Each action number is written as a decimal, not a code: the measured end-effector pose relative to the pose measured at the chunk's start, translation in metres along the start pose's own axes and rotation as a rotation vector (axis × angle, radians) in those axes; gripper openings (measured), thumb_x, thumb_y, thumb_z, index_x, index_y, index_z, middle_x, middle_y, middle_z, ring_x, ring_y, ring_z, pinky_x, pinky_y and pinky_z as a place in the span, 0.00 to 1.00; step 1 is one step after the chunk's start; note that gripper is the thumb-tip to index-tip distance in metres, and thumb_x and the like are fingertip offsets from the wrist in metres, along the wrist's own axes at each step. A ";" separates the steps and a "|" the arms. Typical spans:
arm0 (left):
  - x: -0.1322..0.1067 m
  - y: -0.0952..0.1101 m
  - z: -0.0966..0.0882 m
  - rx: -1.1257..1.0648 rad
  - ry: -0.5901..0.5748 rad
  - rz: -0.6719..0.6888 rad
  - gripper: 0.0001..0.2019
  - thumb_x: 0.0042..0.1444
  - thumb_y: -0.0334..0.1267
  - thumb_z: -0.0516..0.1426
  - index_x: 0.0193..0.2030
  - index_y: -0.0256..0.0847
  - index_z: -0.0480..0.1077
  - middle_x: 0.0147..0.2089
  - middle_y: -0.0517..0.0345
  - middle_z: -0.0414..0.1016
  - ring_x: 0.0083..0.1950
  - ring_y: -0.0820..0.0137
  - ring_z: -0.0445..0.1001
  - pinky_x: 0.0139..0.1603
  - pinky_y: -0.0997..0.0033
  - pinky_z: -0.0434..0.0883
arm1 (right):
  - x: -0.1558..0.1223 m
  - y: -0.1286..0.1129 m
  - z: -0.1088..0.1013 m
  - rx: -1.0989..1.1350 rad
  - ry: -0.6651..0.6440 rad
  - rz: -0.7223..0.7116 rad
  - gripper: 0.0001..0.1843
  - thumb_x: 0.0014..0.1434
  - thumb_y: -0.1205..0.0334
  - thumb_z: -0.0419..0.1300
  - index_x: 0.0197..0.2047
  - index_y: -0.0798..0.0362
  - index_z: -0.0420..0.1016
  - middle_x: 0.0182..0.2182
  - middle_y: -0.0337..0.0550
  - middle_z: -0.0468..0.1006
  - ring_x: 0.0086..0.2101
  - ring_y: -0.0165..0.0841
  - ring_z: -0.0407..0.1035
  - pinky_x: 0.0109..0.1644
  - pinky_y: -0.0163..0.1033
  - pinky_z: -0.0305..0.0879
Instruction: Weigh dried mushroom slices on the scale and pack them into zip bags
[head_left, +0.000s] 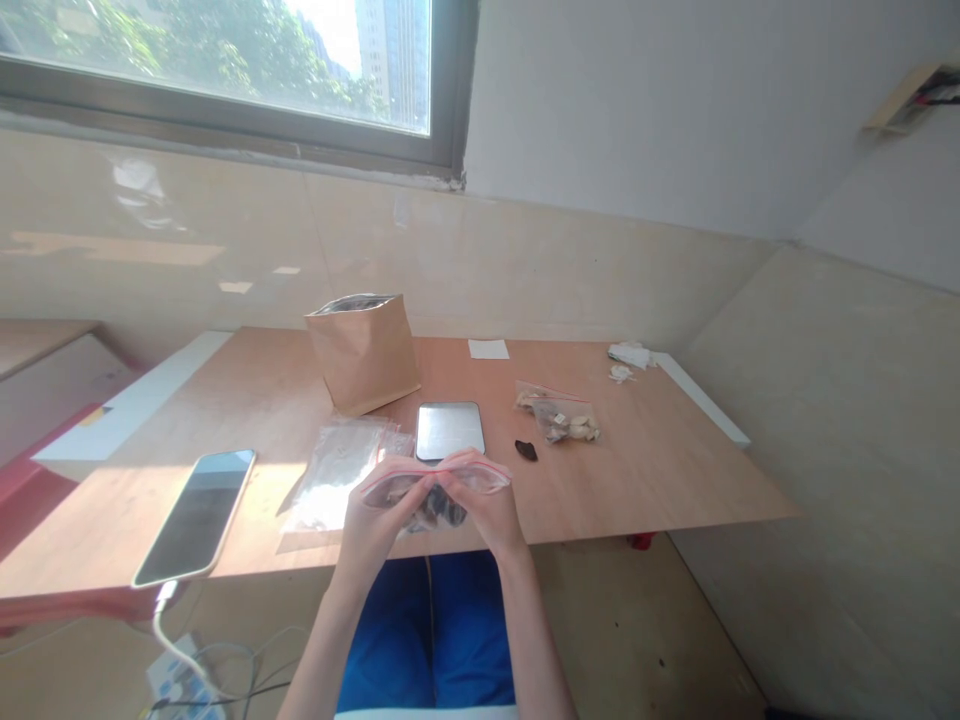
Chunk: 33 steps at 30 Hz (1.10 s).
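Note:
My left hand and my right hand hold a clear zip bag with a red seal strip, pinching its top edge together above the table's near edge. Dark pieces sit in its lower part, partly hidden by my fingers. Just beyond my hands lies a flat steel scale. A stack of clear plastic bags lies beside my left hand. Further right are a zip bag of pale pieces and a single dark piece. A kraft paper pouch stands behind the stack.
A smartphone lies on the wooden tabletop at the left, its white cable running down to a power strip. A white paper slip and white scraps lie at the back, against a tiled wall.

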<state>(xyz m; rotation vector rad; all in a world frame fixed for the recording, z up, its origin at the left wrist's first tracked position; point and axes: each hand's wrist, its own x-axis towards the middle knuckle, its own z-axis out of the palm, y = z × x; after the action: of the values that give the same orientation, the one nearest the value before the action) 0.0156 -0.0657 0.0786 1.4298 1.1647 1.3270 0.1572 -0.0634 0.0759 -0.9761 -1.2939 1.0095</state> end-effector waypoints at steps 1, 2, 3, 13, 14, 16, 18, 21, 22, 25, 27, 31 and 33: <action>-0.001 -0.001 0.002 -0.002 0.006 -0.008 0.10 0.49 0.43 0.60 0.32 0.38 0.75 0.35 0.52 0.75 0.38 0.66 0.74 0.36 0.70 0.73 | 0.000 0.000 0.001 -0.024 0.018 0.002 0.07 0.52 0.57 0.63 0.29 0.51 0.77 0.29 0.41 0.76 0.34 0.33 0.71 0.41 0.38 0.69; -0.002 -0.001 0.004 -0.004 0.019 -0.016 0.10 0.50 0.43 0.59 0.33 0.38 0.74 0.35 0.52 0.75 0.37 0.66 0.74 0.35 0.71 0.73 | -0.001 0.000 0.003 -0.047 0.045 0.004 0.07 0.52 0.57 0.63 0.29 0.51 0.77 0.28 0.41 0.76 0.33 0.33 0.71 0.40 0.38 0.69; -0.003 -0.001 0.006 -0.006 0.041 -0.022 0.11 0.50 0.44 0.59 0.34 0.38 0.74 0.35 0.53 0.75 0.36 0.67 0.74 0.33 0.72 0.73 | -0.001 0.001 0.005 -0.067 0.081 0.006 0.08 0.52 0.57 0.63 0.29 0.52 0.78 0.28 0.41 0.76 0.32 0.33 0.71 0.39 0.38 0.69; 0.001 -0.002 0.015 -0.042 0.109 -0.163 0.14 0.50 0.48 0.58 0.32 0.38 0.75 0.33 0.54 0.78 0.37 0.65 0.76 0.39 0.69 0.73 | 0.001 0.007 0.000 0.006 0.098 0.092 0.12 0.54 0.54 0.61 0.28 0.53 0.78 0.26 0.42 0.79 0.30 0.33 0.73 0.38 0.38 0.68; 0.003 -0.005 0.013 -0.058 0.049 -0.189 0.15 0.50 0.49 0.57 0.33 0.38 0.76 0.34 0.53 0.79 0.39 0.64 0.76 0.42 0.68 0.72 | 0.001 0.009 -0.005 0.007 0.114 0.113 0.12 0.54 0.53 0.61 0.28 0.54 0.78 0.25 0.42 0.79 0.29 0.33 0.73 0.38 0.38 0.68; 0.005 -0.013 0.009 -0.089 -0.034 -0.221 0.18 0.51 0.52 0.55 0.35 0.38 0.76 0.36 0.51 0.79 0.40 0.63 0.76 0.42 0.67 0.72 | 0.002 0.017 -0.022 -0.005 0.159 0.159 0.14 0.53 0.52 0.61 0.29 0.55 0.77 0.23 0.42 0.79 0.27 0.33 0.73 0.36 0.38 0.68; 0.004 -0.023 0.005 -0.098 -0.052 -0.252 0.21 0.50 0.54 0.55 0.37 0.37 0.76 0.35 0.51 0.79 0.36 0.64 0.76 0.38 0.68 0.72 | 0.004 0.024 -0.048 -0.029 0.226 0.196 0.16 0.51 0.50 0.62 0.30 0.56 0.76 0.22 0.43 0.79 0.26 0.34 0.73 0.34 0.38 0.67; -0.004 -0.035 -0.001 -0.086 -0.026 -0.299 0.22 0.48 0.56 0.55 0.35 0.36 0.76 0.31 0.50 0.77 0.31 0.67 0.74 0.32 0.70 0.71 | 0.015 0.035 -0.104 -0.066 0.410 0.221 0.19 0.45 0.48 0.65 0.31 0.56 0.76 0.23 0.44 0.79 0.27 0.36 0.73 0.35 0.39 0.67; -0.007 -0.038 -0.003 -0.083 -0.015 -0.313 0.23 0.48 0.56 0.55 0.34 0.36 0.76 0.30 0.50 0.77 0.30 0.67 0.73 0.32 0.70 0.70 | 0.020 0.037 -0.125 -0.088 0.472 0.219 0.21 0.43 0.46 0.66 0.31 0.56 0.76 0.23 0.45 0.79 0.28 0.37 0.73 0.35 0.40 0.67; -0.015 -0.045 -0.006 -0.081 0.008 -0.346 0.24 0.47 0.58 0.55 0.33 0.36 0.75 0.30 0.50 0.76 0.31 0.67 0.73 0.32 0.70 0.70 | 0.038 0.042 -0.186 -0.250 0.543 0.255 0.26 0.39 0.42 0.65 0.30 0.58 0.75 0.27 0.50 0.79 0.29 0.40 0.73 0.35 0.43 0.68; -0.018 -0.049 -0.006 -0.088 0.014 -0.361 0.24 0.46 0.59 0.55 0.32 0.36 0.75 0.30 0.50 0.76 0.30 0.67 0.73 0.31 0.70 0.70 | 0.048 0.044 -0.215 -0.532 0.648 0.275 0.26 0.43 0.42 0.61 0.32 0.60 0.75 0.30 0.55 0.79 0.33 0.42 0.73 0.36 0.44 0.67; -0.018 -0.054 -0.005 -0.090 0.013 -0.386 0.24 0.45 0.58 0.56 0.32 0.37 0.75 0.30 0.51 0.76 0.30 0.68 0.72 0.32 0.70 0.70 | 0.050 0.050 -0.225 -0.856 0.852 0.209 0.31 0.50 0.49 0.56 0.50 0.66 0.67 0.48 0.70 0.69 0.50 0.52 0.63 0.50 0.54 0.58; -0.017 -0.055 -0.004 -0.089 0.010 -0.403 0.23 0.45 0.58 0.56 0.32 0.37 0.75 0.30 0.51 0.76 0.30 0.68 0.72 0.32 0.70 0.70 | 0.041 0.060 -0.210 -1.054 0.819 0.136 0.30 0.53 0.52 0.52 0.52 0.67 0.65 0.51 0.70 0.66 0.52 0.52 0.59 0.52 0.55 0.54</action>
<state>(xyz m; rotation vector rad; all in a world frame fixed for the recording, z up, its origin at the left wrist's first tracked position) 0.0065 -0.0710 0.0217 1.0558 1.3021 1.0871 0.3654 -0.0079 0.0217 -2.0137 -0.9937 -0.1349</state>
